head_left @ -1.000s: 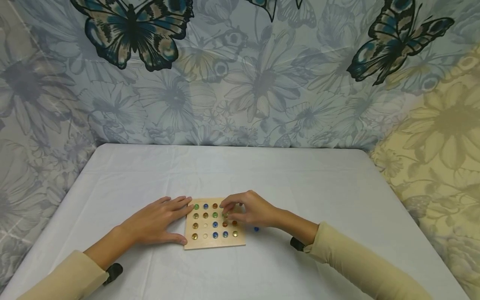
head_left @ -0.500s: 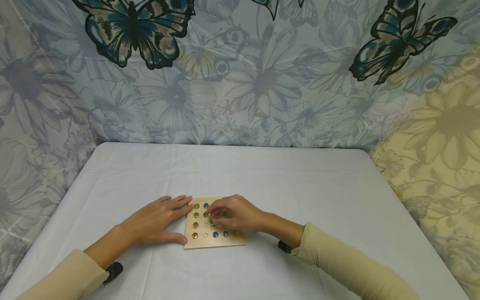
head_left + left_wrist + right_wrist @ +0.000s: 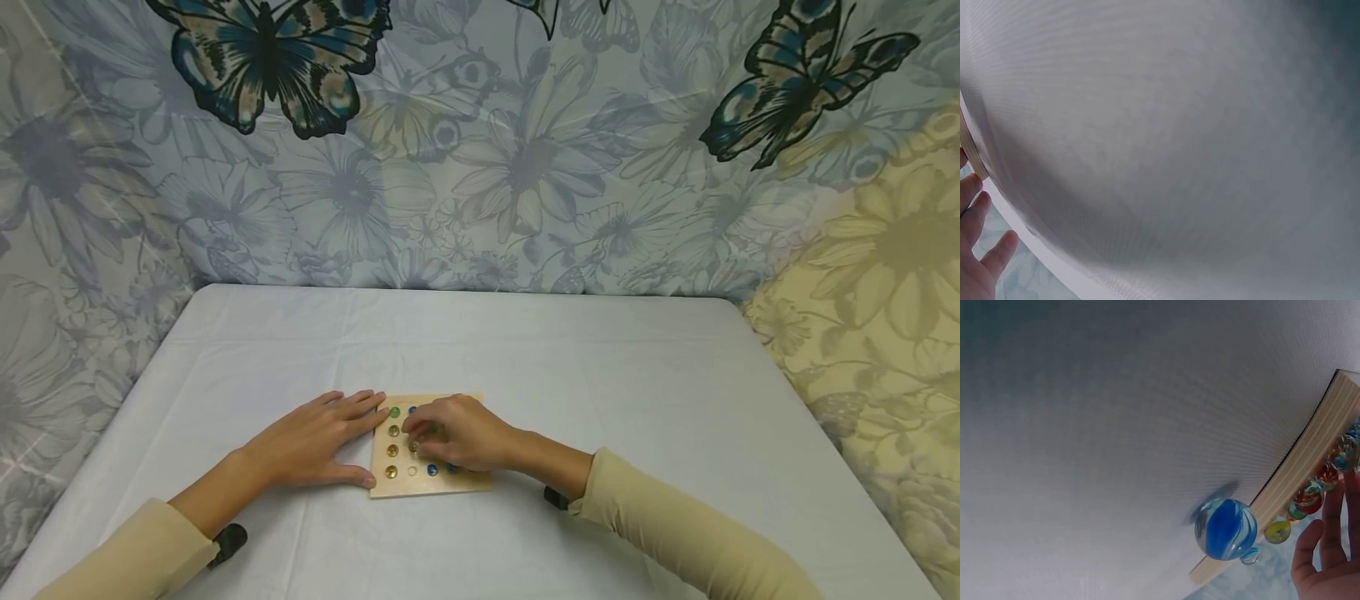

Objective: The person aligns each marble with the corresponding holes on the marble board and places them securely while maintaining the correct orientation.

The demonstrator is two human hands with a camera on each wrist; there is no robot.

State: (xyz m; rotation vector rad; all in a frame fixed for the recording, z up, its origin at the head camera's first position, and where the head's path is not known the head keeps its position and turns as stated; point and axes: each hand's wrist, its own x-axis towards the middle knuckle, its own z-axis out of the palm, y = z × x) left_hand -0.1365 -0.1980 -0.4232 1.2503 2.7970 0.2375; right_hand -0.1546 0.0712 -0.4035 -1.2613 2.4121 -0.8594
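A flat wooden board [image 3: 381,487] with rows of coloured glass marbles lies on the table. My left hand [image 3: 318,442] rests at its left side, fingers spread, fingertips on the top left corner and thumb by the lower left edge. In the left wrist view its fingers reach the board's edge [image 3: 971,147]. Over the board's middle, my right hand [image 3: 465,435] pinches an amber-looking marble [image 3: 413,447] at a hole in the second column. Below it, one hole [image 3: 412,472] holds no marble. The right hand hides much of the board's right part.
A loose blue-and-clear marble [image 3: 1225,529] lies on the cloth beside the board in the right wrist view; the right arm hides it from the head view. White cloth [image 3: 480,342] covers the table. Patterned fabric [image 3: 480,167] hangs behind and at the sides.
My right hand has moved left across the board, bringing a marble from the right-hand columns to the second column. The loose blue marble has become hidden in the head view. The left hand stays put.
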